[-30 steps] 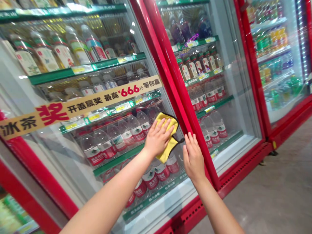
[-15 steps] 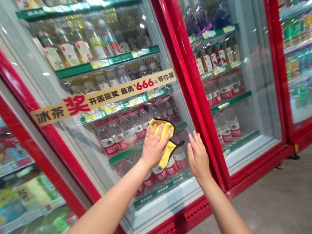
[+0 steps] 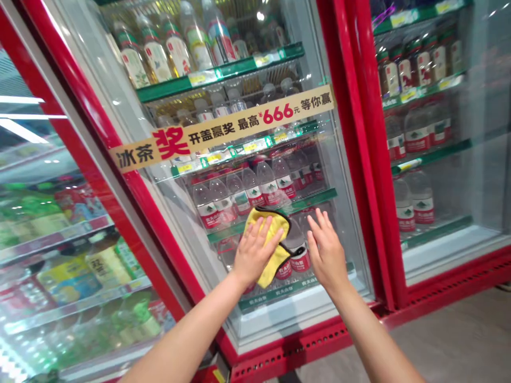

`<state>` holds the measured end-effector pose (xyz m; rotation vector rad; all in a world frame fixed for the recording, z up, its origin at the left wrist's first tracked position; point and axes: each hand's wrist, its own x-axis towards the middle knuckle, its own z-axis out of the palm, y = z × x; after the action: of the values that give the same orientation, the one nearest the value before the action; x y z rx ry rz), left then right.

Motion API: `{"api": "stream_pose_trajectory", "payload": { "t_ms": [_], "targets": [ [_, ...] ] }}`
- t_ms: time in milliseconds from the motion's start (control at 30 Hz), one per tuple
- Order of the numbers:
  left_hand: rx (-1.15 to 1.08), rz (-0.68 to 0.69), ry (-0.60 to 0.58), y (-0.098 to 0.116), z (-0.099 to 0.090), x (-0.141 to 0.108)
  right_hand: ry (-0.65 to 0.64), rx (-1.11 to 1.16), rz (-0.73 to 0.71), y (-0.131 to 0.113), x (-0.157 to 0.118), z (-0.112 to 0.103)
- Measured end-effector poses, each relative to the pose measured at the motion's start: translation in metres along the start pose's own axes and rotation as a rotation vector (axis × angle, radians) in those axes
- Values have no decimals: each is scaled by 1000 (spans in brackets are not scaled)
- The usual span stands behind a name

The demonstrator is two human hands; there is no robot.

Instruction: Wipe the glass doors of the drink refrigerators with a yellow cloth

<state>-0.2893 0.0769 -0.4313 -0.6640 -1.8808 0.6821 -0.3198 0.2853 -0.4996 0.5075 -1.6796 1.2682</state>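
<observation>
My left hand (image 3: pixel 255 247) lies with its fingers stretched over a yellow cloth (image 3: pixel 270 268) with black edging, keeping it against the glass door of a red-framed drinks fridge. The cloth is folded, and one corner pokes out at the right. Beside it, my right hand (image 3: pixel 326 250) is raised with the fingers extended and holds nothing. Whether its fingertips touch the glass I cannot tell. Behind the door, water bottles (image 3: pixel 268 181) with red and white labels stand on green-edged shelves.
Across the door runs a tan banner (image 3: pixel 223 130) with red and black lettering. A second fridge's red frame (image 3: pixel 369 159) adjoins at the right. More drinks (image 3: pixel 72 274) show through glass at the left. Grey floor (image 3: pixel 451 330) is at the lower right.
My view has turned left, so the fridge sits further right in the picture. Left hand and cloth have moved down and left across the glass. The right hand stays raised and open.
</observation>
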Motion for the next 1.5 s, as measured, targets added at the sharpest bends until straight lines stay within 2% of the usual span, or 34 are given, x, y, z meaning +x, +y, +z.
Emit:
{"api": "stream_pose_trajectory", "payload": {
  "t_ms": [67,100,133,167,233,300,333,367,433,500,533,567,633,733,800,900,967,1067,1167,1267,1333,1433,1500],
  "targets": [
    [-23,190,0,-5,-1,-7,-21,3,-30,-7,-3,4],
    [-33,233,-7,-10,-3,-6,-31,3,-46,-11,-4,6],
    [-38,221,-17,-17,-6,-4,-40,2,-59,-14,-6,8],
    [-36,163,-26,-24,-10,-1,-46,1,-69,-16,-7,9],
    [-1,-57,-18,-37,-19,-2,-47,-1,-73,-20,-9,12],
    [45,-252,7,-42,-26,-15,-50,-2,-69,-23,-11,16],
    [57,-286,16,-42,-28,-25,-55,-2,-68,-25,-13,18],
    [59,-269,16,-39,-29,-37,-62,-1,-71,-27,-15,21],
    [31,-115,-13,-34,-27,-56,-84,10,-91,-33,-19,27],
    [6,7,-45,-33,-26,-66,-105,22,-123,-38,-25,33],
    [2,11,-57,-35,-26,-68,-118,27,-137,-40,-27,35],
    [6,-29,-66,-38,-28,-68,-129,31,-146,-41,-30,38],
    [33,-196,-67,-46,-33,-70,-137,34,-147,-40,-34,41],
    [100,-432,-18,-49,-40,-86,-119,32,-133,-38,-38,46],
    [117,-428,2,-47,-41,-100,-109,29,-132,-39,-40,50],
    [93,-227,-56,-53,-44,-107,-130,37,-155,-44,-45,55],
    [85,-166,-118,-64,-50,-101,-154,42,-176,-47,-49,58],
    [112,-313,-159,-76,-62,-99,-168,40,-202,-49,-54,62],
    [152,-437,-161,-71,-71,-122,-152,37,-210,-50,-56,62],
    [135,-364,-212,-68,-73,-151,-144,37,-224,-52,-55,59],
    [102,-347,-222,-76,-74,-156,-156,35,-245,-53,-54,57],
    [70,-540,-105,-91,-72,-144,-161,33,-266,-54,-54,56],
    [43,-667,-10,-89,-68,-139,-153,34,-268,-55,-54,56]
  ]
}}
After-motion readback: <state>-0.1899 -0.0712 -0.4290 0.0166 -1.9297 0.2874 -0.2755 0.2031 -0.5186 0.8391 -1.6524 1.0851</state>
